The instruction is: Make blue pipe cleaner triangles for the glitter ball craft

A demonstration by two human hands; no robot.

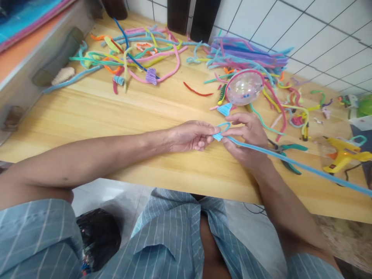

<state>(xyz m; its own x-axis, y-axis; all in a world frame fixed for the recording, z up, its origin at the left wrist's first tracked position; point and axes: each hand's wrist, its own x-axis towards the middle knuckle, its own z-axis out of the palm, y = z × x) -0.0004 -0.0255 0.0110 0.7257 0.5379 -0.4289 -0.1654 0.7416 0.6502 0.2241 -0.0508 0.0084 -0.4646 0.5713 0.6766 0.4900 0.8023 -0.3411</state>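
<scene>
A light blue pipe cleaner [293, 162] runs from between my hands to the right edge of the view. Its near end is bent into a loop and a small folded piece. My left hand [193, 135] pinches that folded piece between thumb and fingertips. From the other side, my right hand [245, 135] closes thumb and fingers on the pipe cleaner near the fold. Just beyond the fingers lies a light blue folded triangle [224, 109] on the wooden table [116, 116].
A clear bowl [244, 88] with a pink rim stands behind my right hand. Pliers [290, 153] and a yellow glue gun [340, 155] lie to the right. Bundled pipe cleaners [250, 54] rest by the tiled wall, with a loose tangle [139, 58] at the back left.
</scene>
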